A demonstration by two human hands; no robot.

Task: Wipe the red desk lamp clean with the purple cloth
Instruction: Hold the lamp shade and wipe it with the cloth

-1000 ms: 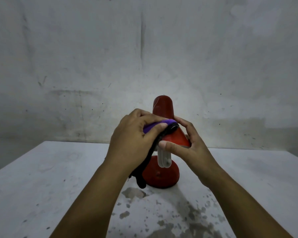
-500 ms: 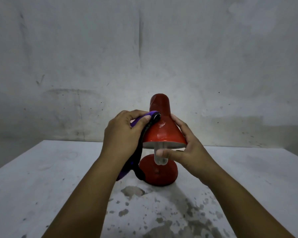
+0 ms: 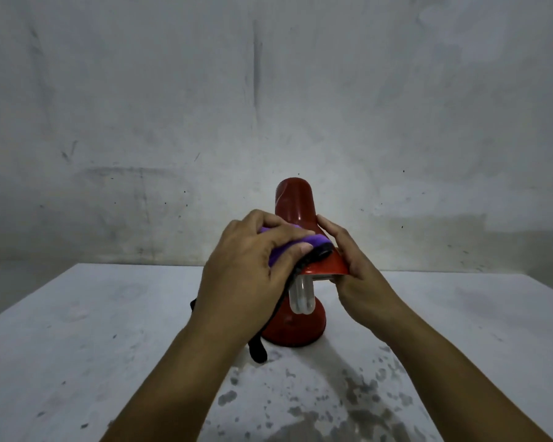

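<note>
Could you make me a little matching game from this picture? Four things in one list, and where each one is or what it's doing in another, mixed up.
Things:
1. cloth
2. bulb
3. left hand
4. right hand

States:
A. sticks out below the shade
B. grips the shade's rim
C. purple, lies on the shade
D. presses the cloth down

Pairs: 1-C, 2-A, 3-D, 4-B

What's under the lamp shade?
A white bulb hangs out below the shade, above the red base. The shade covers its socket; the left hand and cloth cover the shade's left side.
</note>
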